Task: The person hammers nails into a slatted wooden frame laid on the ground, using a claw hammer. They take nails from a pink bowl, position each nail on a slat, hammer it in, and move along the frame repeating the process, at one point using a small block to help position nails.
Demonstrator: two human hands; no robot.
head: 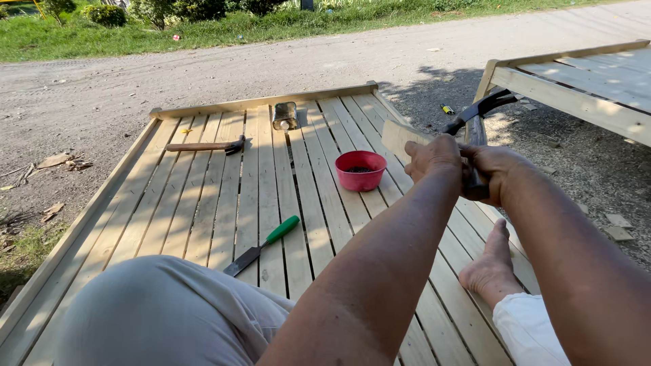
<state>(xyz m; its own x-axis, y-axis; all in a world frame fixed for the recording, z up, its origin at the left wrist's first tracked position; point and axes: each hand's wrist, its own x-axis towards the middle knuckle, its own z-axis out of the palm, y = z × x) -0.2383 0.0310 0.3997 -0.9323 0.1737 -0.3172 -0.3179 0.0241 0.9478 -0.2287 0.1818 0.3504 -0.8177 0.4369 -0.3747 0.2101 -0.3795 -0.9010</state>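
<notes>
Place: outdoor carpentry spot | Signs: slatted wooden platform [224, 196] on gravel road [203, 74], grass [68, 34] behind, hammer [207, 145], second frame [583, 81] nearby

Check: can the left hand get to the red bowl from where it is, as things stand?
Probably yes. The red bowl sits on the slatted platform just left of the left hand, with open slats between. But that hand grips a flat wood piece, so it would need freeing first.
</notes>
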